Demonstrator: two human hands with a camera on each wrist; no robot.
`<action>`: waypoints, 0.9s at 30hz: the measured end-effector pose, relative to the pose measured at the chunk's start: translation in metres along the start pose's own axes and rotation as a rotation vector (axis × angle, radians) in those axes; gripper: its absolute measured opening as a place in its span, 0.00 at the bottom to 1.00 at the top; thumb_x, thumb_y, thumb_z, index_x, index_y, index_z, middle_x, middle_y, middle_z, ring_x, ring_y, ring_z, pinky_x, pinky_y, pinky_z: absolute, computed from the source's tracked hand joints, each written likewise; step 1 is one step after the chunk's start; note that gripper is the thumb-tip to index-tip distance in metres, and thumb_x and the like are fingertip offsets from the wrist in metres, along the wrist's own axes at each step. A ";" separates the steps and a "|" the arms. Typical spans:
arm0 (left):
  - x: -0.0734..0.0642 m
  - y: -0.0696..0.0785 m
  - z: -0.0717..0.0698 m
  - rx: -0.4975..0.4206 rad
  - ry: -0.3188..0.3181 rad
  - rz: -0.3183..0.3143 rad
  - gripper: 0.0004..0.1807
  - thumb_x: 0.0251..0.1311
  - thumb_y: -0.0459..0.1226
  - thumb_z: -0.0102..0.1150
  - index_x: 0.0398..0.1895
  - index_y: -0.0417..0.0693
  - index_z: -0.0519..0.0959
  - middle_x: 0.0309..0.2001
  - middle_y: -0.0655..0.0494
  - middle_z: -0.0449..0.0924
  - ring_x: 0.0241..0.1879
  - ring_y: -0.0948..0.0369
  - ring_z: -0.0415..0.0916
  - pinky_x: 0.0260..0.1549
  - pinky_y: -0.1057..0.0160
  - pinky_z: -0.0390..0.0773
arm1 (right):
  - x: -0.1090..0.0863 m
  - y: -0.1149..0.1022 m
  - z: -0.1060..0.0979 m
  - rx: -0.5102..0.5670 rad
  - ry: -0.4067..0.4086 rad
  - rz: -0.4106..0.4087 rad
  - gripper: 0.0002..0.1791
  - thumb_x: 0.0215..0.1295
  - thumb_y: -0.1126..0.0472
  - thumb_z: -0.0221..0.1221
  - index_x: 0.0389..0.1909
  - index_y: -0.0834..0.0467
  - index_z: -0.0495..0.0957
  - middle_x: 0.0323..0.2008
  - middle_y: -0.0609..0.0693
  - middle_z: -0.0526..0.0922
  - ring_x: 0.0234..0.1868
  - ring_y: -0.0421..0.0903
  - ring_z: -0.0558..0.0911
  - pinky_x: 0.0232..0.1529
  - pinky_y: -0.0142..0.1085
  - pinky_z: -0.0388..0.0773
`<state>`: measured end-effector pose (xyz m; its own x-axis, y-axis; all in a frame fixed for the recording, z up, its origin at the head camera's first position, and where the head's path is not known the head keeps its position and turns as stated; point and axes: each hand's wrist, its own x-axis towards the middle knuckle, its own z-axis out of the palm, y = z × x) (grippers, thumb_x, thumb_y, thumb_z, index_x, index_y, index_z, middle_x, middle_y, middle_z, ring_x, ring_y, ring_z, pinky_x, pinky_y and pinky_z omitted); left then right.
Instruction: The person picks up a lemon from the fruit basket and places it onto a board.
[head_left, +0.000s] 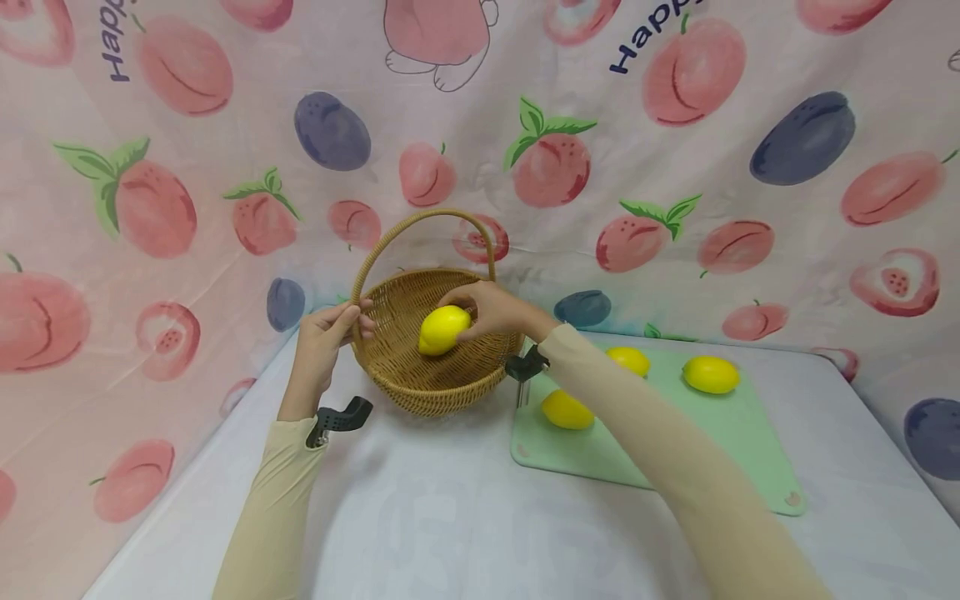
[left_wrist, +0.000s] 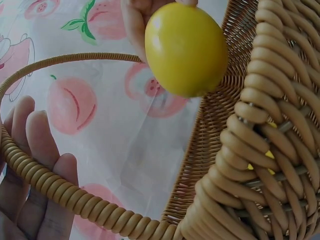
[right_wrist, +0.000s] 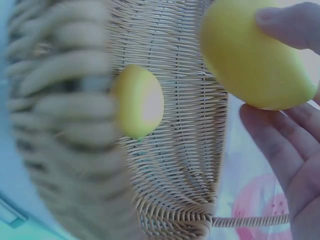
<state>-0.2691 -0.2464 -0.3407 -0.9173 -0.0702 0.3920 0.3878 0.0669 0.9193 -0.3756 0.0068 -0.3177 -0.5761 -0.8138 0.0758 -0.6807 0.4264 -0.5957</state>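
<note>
A yellow lemon (head_left: 444,331) is pinched between the thumb and fingers of my right hand (head_left: 497,310), over the mouth of a wicker basket (head_left: 431,402). My left hand (head_left: 318,346) grips the basket's arched handle (left_wrist: 65,196) near its left foot, the fingers lying around it in the left wrist view. Inside the basket lies a second lemon (right_wrist: 141,102), seen in the right wrist view and hidden in the head view. The held lemon (right_wrist: 252,55) is apart from the basket's wall there.
Right of the basket, a pale green cutting board (head_left: 675,450) bears three lemons: one near its left side (head_left: 567,410), one at the back (head_left: 628,361), one farther right (head_left: 711,375). A fruit-print cloth (head_left: 465,108) hangs behind the white table (head_left: 450,517).
</note>
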 end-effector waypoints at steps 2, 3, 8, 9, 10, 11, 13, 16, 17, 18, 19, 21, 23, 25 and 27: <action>-0.002 0.005 0.002 0.000 -0.003 0.002 0.10 0.68 0.37 0.49 0.34 0.59 0.80 0.23 0.67 0.83 0.25 0.71 0.81 0.34 0.74 0.81 | -0.006 0.000 0.000 0.045 0.021 -0.016 0.29 0.53 0.67 0.66 0.58 0.61 0.72 0.58 0.57 0.76 0.57 0.52 0.77 0.56 0.41 0.77; -0.002 0.007 0.003 0.001 -0.004 0.002 0.10 0.68 0.37 0.49 0.34 0.59 0.80 0.23 0.67 0.83 0.25 0.71 0.81 0.34 0.74 0.81 | -0.009 0.001 0.000 0.067 0.036 -0.026 0.29 0.53 0.68 0.66 0.58 0.62 0.72 0.57 0.58 0.76 0.56 0.52 0.77 0.55 0.40 0.78; -0.003 0.008 0.003 -0.001 -0.004 0.001 0.10 0.67 0.37 0.49 0.34 0.59 0.81 0.23 0.66 0.83 0.25 0.70 0.81 0.34 0.73 0.81 | -0.024 0.003 -0.001 0.111 0.124 -0.058 0.30 0.52 0.68 0.67 0.58 0.62 0.72 0.57 0.58 0.76 0.56 0.52 0.78 0.54 0.39 0.79; -0.003 0.008 0.003 -0.002 -0.003 0.000 0.10 0.67 0.37 0.49 0.34 0.59 0.81 0.23 0.66 0.83 0.25 0.70 0.81 0.34 0.73 0.81 | -0.028 0.003 -0.001 0.114 0.141 -0.062 0.30 0.52 0.68 0.67 0.58 0.62 0.72 0.57 0.58 0.76 0.56 0.52 0.78 0.54 0.39 0.79; -0.004 0.008 0.003 -0.004 -0.003 0.000 0.10 0.67 0.37 0.49 0.34 0.59 0.81 0.23 0.66 0.83 0.25 0.70 0.81 0.34 0.73 0.81 | -0.032 0.002 -0.002 0.112 0.155 -0.062 0.30 0.52 0.68 0.67 0.58 0.62 0.72 0.57 0.58 0.76 0.56 0.52 0.78 0.54 0.40 0.78; -0.004 0.009 0.003 -0.004 -0.002 0.001 0.10 0.67 0.37 0.49 0.34 0.59 0.81 0.23 0.66 0.83 0.25 0.70 0.81 0.34 0.73 0.81 | -0.035 0.001 -0.003 0.101 0.171 -0.061 0.30 0.52 0.67 0.67 0.58 0.61 0.72 0.57 0.57 0.76 0.56 0.51 0.78 0.55 0.41 0.78; -0.005 0.009 0.004 -0.003 -0.001 0.000 0.10 0.67 0.37 0.50 0.34 0.59 0.81 0.22 0.66 0.83 0.25 0.70 0.81 0.34 0.73 0.81 | -0.042 0.000 -0.004 0.084 0.199 -0.067 0.30 0.51 0.66 0.68 0.58 0.60 0.72 0.57 0.56 0.77 0.56 0.51 0.77 0.56 0.41 0.77; -0.005 0.010 0.004 0.006 -0.001 0.001 0.10 0.67 0.37 0.49 0.34 0.59 0.80 0.22 0.66 0.83 0.25 0.70 0.81 0.34 0.73 0.80 | -0.054 -0.001 -0.006 0.081 0.219 -0.074 0.31 0.51 0.66 0.68 0.58 0.59 0.72 0.57 0.55 0.77 0.55 0.50 0.77 0.56 0.40 0.77; -0.005 0.011 0.004 0.009 0.000 0.003 0.10 0.67 0.37 0.49 0.34 0.59 0.80 0.22 0.66 0.83 0.25 0.70 0.81 0.34 0.74 0.80 | -0.057 -0.001 -0.007 0.080 0.224 -0.080 0.31 0.51 0.65 0.68 0.58 0.59 0.72 0.56 0.55 0.77 0.55 0.49 0.78 0.56 0.39 0.77; -0.005 0.011 0.004 0.013 0.001 0.004 0.10 0.67 0.37 0.49 0.34 0.59 0.80 0.22 0.67 0.83 0.25 0.70 0.81 0.34 0.74 0.80 | -0.060 0.000 -0.007 0.093 0.223 -0.089 0.31 0.51 0.66 0.68 0.58 0.59 0.72 0.57 0.55 0.77 0.55 0.49 0.78 0.56 0.40 0.77; -0.005 0.011 0.004 0.015 0.003 0.006 0.10 0.67 0.37 0.49 0.34 0.59 0.80 0.22 0.67 0.82 0.25 0.70 0.81 0.34 0.74 0.80 | -0.064 0.000 -0.008 0.099 0.225 -0.094 0.31 0.51 0.66 0.68 0.59 0.59 0.72 0.56 0.55 0.77 0.55 0.49 0.78 0.55 0.39 0.78; -0.005 0.009 0.004 0.021 0.004 0.010 0.10 0.68 0.37 0.49 0.34 0.59 0.80 0.22 0.67 0.82 0.25 0.71 0.80 0.34 0.74 0.80 | -0.071 0.001 -0.008 0.107 0.231 -0.101 0.31 0.51 0.65 0.69 0.59 0.59 0.72 0.56 0.54 0.77 0.55 0.49 0.78 0.55 0.39 0.78; -0.003 0.006 0.003 0.024 0.005 0.015 0.10 0.68 0.37 0.49 0.34 0.58 0.80 0.23 0.67 0.82 0.25 0.71 0.80 0.34 0.74 0.80 | -0.079 0.002 -0.008 0.101 0.239 -0.107 0.32 0.50 0.65 0.69 0.59 0.58 0.72 0.57 0.54 0.77 0.55 0.49 0.78 0.54 0.40 0.78; -0.002 0.002 0.001 0.025 0.005 0.016 0.10 0.68 0.36 0.49 0.34 0.58 0.80 0.23 0.67 0.82 0.25 0.71 0.80 0.33 0.74 0.80 | -0.088 0.004 -0.008 0.093 0.250 -0.111 0.32 0.49 0.66 0.69 0.59 0.59 0.72 0.57 0.54 0.77 0.56 0.50 0.77 0.54 0.40 0.79; 0.000 -0.003 -0.001 0.024 0.006 0.015 0.10 0.68 0.37 0.49 0.35 0.57 0.80 0.23 0.67 0.83 0.25 0.70 0.80 0.33 0.73 0.81 | -0.098 0.005 -0.007 0.076 0.261 -0.111 0.32 0.49 0.66 0.69 0.58 0.59 0.73 0.58 0.55 0.77 0.57 0.51 0.77 0.53 0.41 0.79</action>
<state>-0.2703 -0.2474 -0.3435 -0.9108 -0.0750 0.4060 0.3991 0.0921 0.9123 -0.3257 0.0914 -0.3218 -0.6037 -0.7208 0.3407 -0.7157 0.3016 -0.6300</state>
